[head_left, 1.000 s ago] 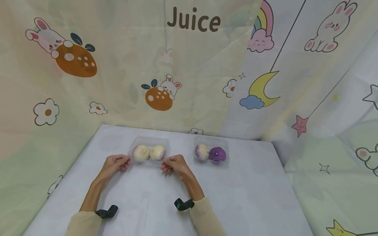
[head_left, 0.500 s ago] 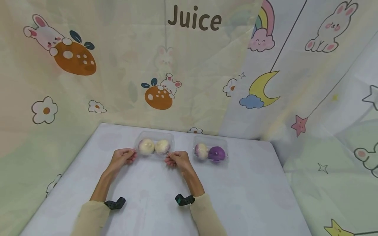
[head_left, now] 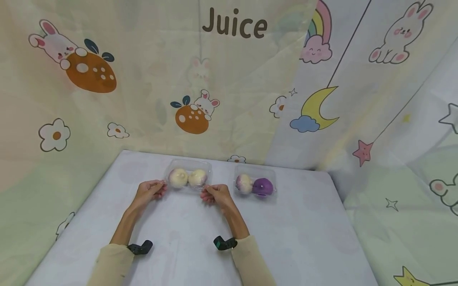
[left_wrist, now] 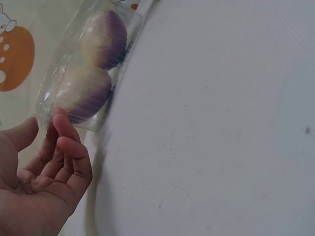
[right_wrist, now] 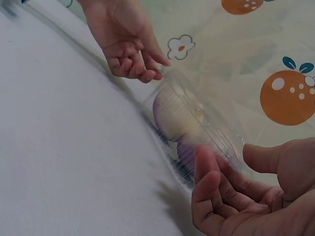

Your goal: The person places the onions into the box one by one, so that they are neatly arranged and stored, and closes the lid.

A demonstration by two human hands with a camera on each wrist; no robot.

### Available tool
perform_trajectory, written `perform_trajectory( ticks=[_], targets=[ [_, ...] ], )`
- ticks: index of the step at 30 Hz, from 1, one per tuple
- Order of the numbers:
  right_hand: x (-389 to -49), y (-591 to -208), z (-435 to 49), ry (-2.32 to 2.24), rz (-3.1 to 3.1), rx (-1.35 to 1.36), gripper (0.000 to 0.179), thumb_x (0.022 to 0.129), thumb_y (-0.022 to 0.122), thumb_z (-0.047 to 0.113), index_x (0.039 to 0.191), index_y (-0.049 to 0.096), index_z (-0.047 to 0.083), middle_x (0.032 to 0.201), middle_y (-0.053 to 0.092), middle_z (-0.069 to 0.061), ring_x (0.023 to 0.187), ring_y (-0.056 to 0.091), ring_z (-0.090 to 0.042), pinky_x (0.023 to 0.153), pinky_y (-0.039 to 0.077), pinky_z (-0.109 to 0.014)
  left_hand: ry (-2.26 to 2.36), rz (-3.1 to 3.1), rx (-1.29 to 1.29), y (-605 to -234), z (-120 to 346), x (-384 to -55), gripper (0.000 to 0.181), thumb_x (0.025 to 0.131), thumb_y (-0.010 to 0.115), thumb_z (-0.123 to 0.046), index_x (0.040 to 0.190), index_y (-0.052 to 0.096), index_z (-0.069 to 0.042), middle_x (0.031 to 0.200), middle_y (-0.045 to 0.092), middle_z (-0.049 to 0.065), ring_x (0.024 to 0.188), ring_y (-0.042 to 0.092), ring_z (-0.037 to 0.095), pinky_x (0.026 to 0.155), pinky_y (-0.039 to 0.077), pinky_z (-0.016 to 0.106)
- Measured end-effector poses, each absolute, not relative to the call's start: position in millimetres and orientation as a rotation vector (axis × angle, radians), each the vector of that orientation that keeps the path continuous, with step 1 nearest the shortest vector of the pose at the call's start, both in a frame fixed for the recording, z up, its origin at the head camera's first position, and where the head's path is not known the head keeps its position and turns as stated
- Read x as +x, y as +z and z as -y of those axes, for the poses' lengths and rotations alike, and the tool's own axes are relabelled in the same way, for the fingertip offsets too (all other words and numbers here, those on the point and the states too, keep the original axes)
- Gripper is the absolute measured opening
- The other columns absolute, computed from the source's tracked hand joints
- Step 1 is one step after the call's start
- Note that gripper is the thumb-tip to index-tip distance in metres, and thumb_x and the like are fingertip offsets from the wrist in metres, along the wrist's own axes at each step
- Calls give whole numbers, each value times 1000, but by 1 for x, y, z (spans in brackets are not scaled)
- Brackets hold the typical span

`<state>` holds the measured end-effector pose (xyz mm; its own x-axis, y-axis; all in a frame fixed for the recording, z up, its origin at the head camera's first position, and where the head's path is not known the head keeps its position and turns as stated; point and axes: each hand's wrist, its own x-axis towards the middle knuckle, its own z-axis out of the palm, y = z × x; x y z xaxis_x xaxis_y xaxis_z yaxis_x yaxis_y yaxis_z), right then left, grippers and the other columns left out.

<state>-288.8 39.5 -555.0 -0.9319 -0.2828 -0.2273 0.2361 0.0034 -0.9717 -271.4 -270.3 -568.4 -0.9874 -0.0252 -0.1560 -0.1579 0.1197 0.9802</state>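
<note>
A clear plastic box (head_left: 188,162) holds two round, purple-and-white vegetables (head_left: 178,177) side by side, near the far edge of the table. My left hand (head_left: 147,194) pinches its near left corner between thumb and fingers. At the near right corner, my right hand (head_left: 217,196) pinches the rim in the same way. Both hands on the box (right_wrist: 216,130) show in the right wrist view. In the left wrist view the left hand (left_wrist: 47,172) has its thumb and forefinger at the box's end. Whether the box touches the table I cannot tell.
A second clear box (head_left: 255,170), just right of my right hand, holds one pale purple-and-white vegetable (head_left: 244,183) and one deep purple one (head_left: 262,186). A printed cloth (head_left: 143,79) hangs behind the white table (head_left: 293,238).
Both hands have moved the box to the right and slightly away from me, closer to the second box. Over the last half second it has barely moved. The second box stays put.
</note>
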Motion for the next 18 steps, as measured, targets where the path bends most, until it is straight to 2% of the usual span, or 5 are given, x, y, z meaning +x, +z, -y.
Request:
perform_trajectory(
  ticks=[5, 10, 14, 18],
  targets=[
    [-285, -554, -43, -1944, -1953, -98, 45, 114, 59, 25, 111, 75, -17, 91, 82, -23, 68, 73, -7, 64, 57, -21, 1987, -2301, -204, -567, 272, -269, 57, 118, 48, -36, 134, 62, 17, 94, 79, -8, 83, 71, 2, 74, 59, 20],
    [-281, -545, -48, -1799, -2026, -161, 45, 114, 59, 25, 106, 75, -17, 82, 81, -17, 64, 71, -7, 63, 58, -21, 1973, -2411, -262, -567, 275, -264, 67, 119, 40, -44, 132, 64, 18, 90, 81, -4, 78, 73, 4, 71, 60, 22],
    [-279, -530, -57, -1684, -2088, -254, 40, 111, 64, 22, 103, 77, -15, 82, 80, -17, 66, 72, -8, 68, 62, -27, 2038, -2569, -387, -563, 276, -261, 66, 118, 42, -43, 125, 68, 17, 86, 80, -1, 73, 73, 4, 69, 61, 22],
    [-280, -514, -70, -1647, -2144, -344, 39, 111, 65, 23, 105, 77, -13, 88, 81, -22, 69, 73, -10, 74, 64, -35, 1948, -2858, -543, -553, 274, -260, 59, 116, 47, -46, 119, 74, 7, 93, 82, 9, 77, 72, 3, 74, 56, 16]
  ],
)
